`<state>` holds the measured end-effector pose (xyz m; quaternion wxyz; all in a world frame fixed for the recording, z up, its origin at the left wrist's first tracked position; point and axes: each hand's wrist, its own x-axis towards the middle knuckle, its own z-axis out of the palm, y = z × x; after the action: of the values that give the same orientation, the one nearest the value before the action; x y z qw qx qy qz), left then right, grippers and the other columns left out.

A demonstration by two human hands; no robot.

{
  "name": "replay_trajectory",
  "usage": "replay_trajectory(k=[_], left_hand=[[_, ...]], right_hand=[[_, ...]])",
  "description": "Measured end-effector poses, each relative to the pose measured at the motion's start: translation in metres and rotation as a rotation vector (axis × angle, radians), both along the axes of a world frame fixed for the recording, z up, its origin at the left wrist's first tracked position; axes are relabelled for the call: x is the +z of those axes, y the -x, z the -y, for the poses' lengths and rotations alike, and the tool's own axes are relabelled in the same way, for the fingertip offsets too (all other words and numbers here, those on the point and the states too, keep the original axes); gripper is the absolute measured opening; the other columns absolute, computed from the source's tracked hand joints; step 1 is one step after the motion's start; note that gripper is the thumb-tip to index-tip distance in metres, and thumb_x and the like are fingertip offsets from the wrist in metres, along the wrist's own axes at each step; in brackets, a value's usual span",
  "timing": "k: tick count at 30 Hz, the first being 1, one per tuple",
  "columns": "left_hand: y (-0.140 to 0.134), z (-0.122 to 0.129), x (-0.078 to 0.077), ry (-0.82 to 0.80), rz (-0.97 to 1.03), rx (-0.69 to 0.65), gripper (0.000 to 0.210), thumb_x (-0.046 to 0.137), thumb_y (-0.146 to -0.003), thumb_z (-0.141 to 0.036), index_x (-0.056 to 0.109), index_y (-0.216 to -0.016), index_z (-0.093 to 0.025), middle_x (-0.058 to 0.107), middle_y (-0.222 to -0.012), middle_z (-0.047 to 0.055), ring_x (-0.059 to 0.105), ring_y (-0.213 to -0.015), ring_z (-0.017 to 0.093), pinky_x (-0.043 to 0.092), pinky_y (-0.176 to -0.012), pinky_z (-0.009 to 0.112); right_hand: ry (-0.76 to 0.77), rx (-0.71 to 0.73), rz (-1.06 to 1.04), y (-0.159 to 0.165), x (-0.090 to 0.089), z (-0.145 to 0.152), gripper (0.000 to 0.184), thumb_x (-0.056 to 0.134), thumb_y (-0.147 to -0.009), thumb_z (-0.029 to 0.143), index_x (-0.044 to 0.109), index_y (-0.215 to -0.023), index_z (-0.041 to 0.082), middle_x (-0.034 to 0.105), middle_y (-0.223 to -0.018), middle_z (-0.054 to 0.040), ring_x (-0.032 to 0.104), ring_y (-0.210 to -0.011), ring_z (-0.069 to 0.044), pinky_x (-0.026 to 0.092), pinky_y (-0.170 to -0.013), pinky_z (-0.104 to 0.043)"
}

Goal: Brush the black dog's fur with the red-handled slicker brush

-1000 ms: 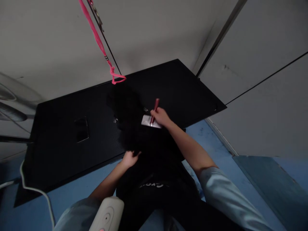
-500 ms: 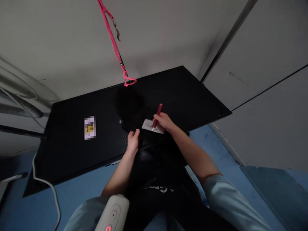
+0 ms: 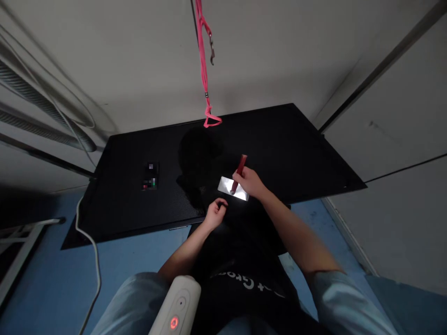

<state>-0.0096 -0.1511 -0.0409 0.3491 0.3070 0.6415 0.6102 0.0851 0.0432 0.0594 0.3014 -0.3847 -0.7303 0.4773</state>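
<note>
A black furry dog [image 3: 199, 156] is on the black grooming table [image 3: 279, 153], and its outline is hard to tell from the dark surface. My right hand [image 3: 249, 181] grips the red handle of a slicker brush [image 3: 240, 164]. The brush's flat rectangular back shines brightly, and its pins are hidden beneath, against the dark coat. Lower and to the left, my left hand [image 3: 215, 214] has its fingers curled closed on black fur; which part of the dog it holds is too dark to make out.
A pink grooming loop [image 3: 212, 122] with a metal clip hangs above the table's far edge. A pixelated flat item [image 3: 150, 177] lies on the left. A white cable [image 3: 96, 260] runs down the table's left side, and a white device [image 3: 179, 302] with a red light is at my chest.
My view has turned, so the table appears shifted right. The brush's back has tilted and now catches the light. My left hand has come closer to the brush, its fingers more curled.
</note>
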Motion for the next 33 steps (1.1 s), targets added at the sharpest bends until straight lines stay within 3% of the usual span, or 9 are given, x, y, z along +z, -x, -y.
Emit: replay_trajectory(k=[6,9,13,17,19,22,26,30,33], left_hand=[[0.006,0.025,0.008,0.074,-0.119,-0.11,0.013,0.052,-0.074,-0.026,0.055,-0.079,-0.016,0.035,-0.053,-0.007,0.025,-0.043,0.006,0.017,-0.043,0.019],[0.009,0.037,0.013,0.149,-0.187,-0.221,0.012,0.049,-0.078,-0.025,0.056,-0.082,-0.015,0.031,-0.05,-0.008,0.023,-0.041,0.006,0.017,-0.041,0.019],[0.045,0.04,0.047,0.213,-0.399,-0.456,0.023,0.045,-0.085,-0.023,0.057,-0.103,-0.017,0.04,-0.054,-0.007,0.033,-0.042,0.008,0.026,-0.041,0.02],[0.102,-0.011,0.098,-0.044,-0.858,-0.2,0.023,0.044,-0.088,-0.025,0.061,-0.103,-0.019,0.063,-0.096,0.007,0.059,-0.089,0.018,0.048,-0.079,0.032],[0.114,-0.054,0.109,-0.034,-1.067,-0.407,0.029,0.051,-0.086,-0.032,0.062,-0.11,-0.021,0.06,-0.117,0.009,0.054,-0.112,0.024,0.038,-0.101,0.044],[0.106,-0.112,0.104,0.154,-1.244,-0.784,0.039,0.062,-0.075,-0.051,0.067,-0.097,-0.019,0.065,-0.102,0.011,0.06,-0.103,0.029,0.034,-0.103,0.047],[0.09,-0.153,0.085,0.367,-1.128,-0.852,0.038,0.064,-0.07,-0.055,0.066,-0.074,-0.017,0.065,-0.077,0.009,0.063,-0.076,0.025,0.046,-0.075,0.033],[0.097,-0.171,0.078,0.377,-0.763,-0.934,0.017,0.065,-0.071,-0.031,0.066,-0.066,-0.015,0.061,-0.062,0.003,0.058,-0.062,0.018,0.043,-0.061,0.025],[0.1,-0.178,0.078,0.326,-0.697,-0.797,0.018,0.064,-0.071,-0.027,0.069,-0.08,-0.013,0.065,-0.07,0.004,0.059,-0.064,0.018,0.046,-0.064,0.026]], right_hand=[[-0.07,-0.176,-0.072,0.019,-0.003,-0.003,0.023,0.053,-0.08,0.038,0.058,-0.088,0.018,0.062,-0.073,-0.0022,0.057,-0.065,-0.015,0.042,-0.061,-0.026],[0.144,0.039,-0.054,0.03,-0.009,-0.007,0.019,0.055,-0.077,0.037,0.057,-0.077,0.018,0.061,-0.063,-0.0008,0.055,-0.057,-0.014,0.043,-0.056,-0.025],[0.34,-0.204,-0.119,0.04,-0.029,-0.012,0.02,0.049,-0.079,0.034,0.054,-0.069,0.018,0.063,-0.063,-0.0031,0.056,-0.054,-0.014,0.043,-0.054,-0.025],[0.463,-0.214,-0.105,0.023,-0.05,-0.018,0.018,0.052,-0.076,0.035,0.055,-0.07,0.018,0.066,-0.065,-0.0053,0.057,-0.054,-0.016,0.043,-0.051,-0.026],[0.459,-0.318,-0.085,-0.002,-0.053,-0.027,0.018,0.052,-0.075,0.035,0.055,-0.072,0.018,0.065,-0.067,-0.0055,0.059,-0.06,-0.018,0.045,-0.054,-0.027],[0.27,-0.61,-0.093,-0.043,-0.043,-0.032,0.019,0.052,-0.074,0.036,0.053,-0.079,0.017,0.064,-0.076,-0.0064,0.06,-0.074,-0.02,0.047,-0.066,-0.03],[-0.065,-0.766,-0.213,-0.048,-0.023,0.017,0.021,0.049,-0.079,0.038,0.053,-0.087,0.019,0.063,-0.084,-0.0059,0.06,-0.078,-0.019,0.047,-0.074,-0.033],[0.097,-0.172,-0.148,-0.018,-0.022,0.063,0.014,0.062,-0.072,0.034,0.059,-0.08,0.023,0.065,-0.073,-0.0003,0.06,-0.066,-0.018,0.049,-0.065,-0.03],[0.091,-0.421,-0.137,-0.033,-0.029,0.058,0.021,0.052,-0.08,0.038,0.057,-0.086,0.019,0.064,-0.076,-0.0042,0.06,-0.069,-0.019,0.049,-0.069,-0.034]])
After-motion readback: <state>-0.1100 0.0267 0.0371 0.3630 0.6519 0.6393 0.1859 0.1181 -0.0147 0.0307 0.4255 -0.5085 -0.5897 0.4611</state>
